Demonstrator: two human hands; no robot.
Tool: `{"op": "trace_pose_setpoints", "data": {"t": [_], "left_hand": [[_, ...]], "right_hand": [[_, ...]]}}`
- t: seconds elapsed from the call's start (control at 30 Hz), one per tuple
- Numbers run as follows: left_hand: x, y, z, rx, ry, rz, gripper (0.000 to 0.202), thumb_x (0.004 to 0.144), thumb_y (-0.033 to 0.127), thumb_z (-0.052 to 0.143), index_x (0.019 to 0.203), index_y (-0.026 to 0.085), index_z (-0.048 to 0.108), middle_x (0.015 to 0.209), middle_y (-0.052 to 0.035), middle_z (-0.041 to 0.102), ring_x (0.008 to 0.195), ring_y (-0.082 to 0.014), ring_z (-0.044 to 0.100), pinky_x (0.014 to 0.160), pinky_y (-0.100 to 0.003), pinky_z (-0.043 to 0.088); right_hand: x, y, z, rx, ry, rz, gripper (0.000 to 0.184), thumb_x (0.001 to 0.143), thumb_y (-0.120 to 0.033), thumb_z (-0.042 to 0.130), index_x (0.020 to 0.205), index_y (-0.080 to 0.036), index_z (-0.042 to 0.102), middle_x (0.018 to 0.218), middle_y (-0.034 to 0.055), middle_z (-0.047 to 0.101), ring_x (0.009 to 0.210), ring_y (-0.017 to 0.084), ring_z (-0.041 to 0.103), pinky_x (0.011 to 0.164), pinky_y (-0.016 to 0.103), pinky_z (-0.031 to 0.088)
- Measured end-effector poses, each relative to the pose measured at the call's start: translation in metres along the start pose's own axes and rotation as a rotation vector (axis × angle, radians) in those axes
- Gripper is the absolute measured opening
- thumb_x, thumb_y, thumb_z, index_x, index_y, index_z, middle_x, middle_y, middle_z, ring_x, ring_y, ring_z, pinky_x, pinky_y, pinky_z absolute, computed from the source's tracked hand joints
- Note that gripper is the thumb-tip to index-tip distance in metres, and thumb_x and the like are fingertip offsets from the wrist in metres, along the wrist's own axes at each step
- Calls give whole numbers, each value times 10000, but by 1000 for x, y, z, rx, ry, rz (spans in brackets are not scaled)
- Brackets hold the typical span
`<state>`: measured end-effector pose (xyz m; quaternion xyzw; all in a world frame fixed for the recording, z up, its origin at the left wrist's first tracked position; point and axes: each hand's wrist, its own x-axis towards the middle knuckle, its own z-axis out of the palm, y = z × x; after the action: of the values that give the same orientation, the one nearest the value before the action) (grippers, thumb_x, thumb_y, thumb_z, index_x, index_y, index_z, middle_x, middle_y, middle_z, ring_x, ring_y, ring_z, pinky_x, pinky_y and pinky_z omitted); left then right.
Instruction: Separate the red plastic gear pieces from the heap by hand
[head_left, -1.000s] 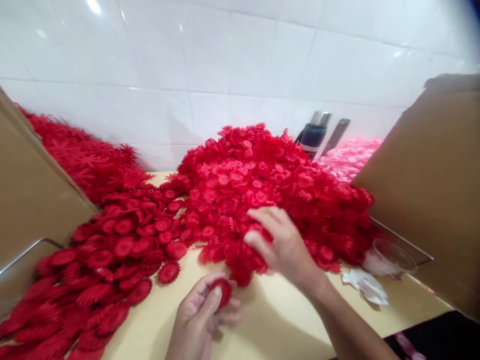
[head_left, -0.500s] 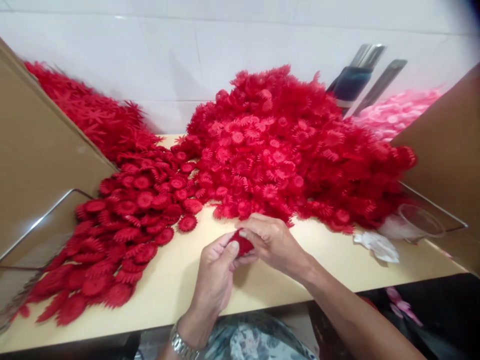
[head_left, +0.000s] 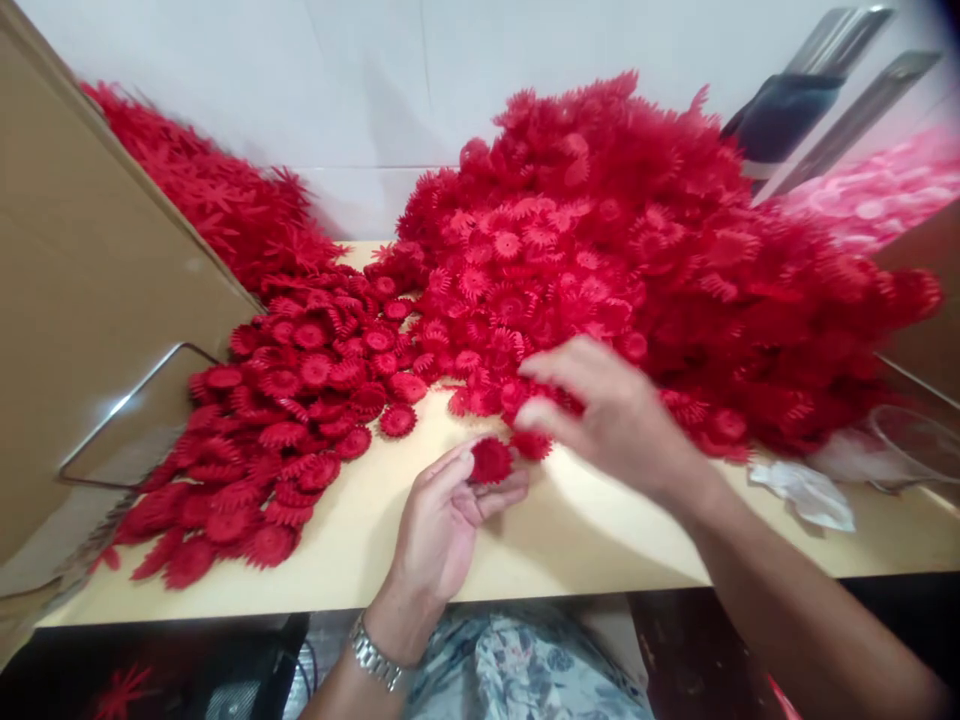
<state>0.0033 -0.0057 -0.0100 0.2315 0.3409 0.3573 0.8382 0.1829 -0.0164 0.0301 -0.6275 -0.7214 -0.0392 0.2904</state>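
In my left hand [head_left: 450,510] I hold a round red artificial flower piece [head_left: 492,461] with a notched edge, between thumb and fingers over the table. My right hand [head_left: 600,410], smeared by motion, is at the front of the big heap of red flower pieces [head_left: 517,270]. Its thumb and fingers are apart, and I see nothing held between them. Just below its thumb is another red flower piece [head_left: 534,444], close to the one in my left hand. To the left spreads a lower pile of red cupped flower pieces [head_left: 300,400].
Cardboard panels [head_left: 90,250] flank the pale tabletop [head_left: 300,580]. Red star-shaped petals [head_left: 202,200] lie at the back left, pink ones [head_left: 877,190] at the back right. A crumpled white tissue [head_left: 802,493] and a clear plastic cup [head_left: 915,445] sit at the right. Metal bars [head_left: 847,40] lean behind the heap.
My right hand has left the red flower piece and moved up and right to the heap, its fingers spreading. My left hand keeps the piece. The camera view has shifted.
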Motion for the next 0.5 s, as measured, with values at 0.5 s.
{"op": "trace_pose_setpoints", "data": {"t": [0.5], "left_hand": [[-4, -8, -2, 198, 77, 141, 113, 722, 193, 646, 774, 97, 676, 715, -60, 704, 647, -182, 666, 639, -297, 547]], "right_hand": [[-20, -23, 38, -21, 104, -1, 250, 866, -117, 349, 725, -170, 548, 619, 35, 507, 609, 157, 466, 580, 266, 379]]}}
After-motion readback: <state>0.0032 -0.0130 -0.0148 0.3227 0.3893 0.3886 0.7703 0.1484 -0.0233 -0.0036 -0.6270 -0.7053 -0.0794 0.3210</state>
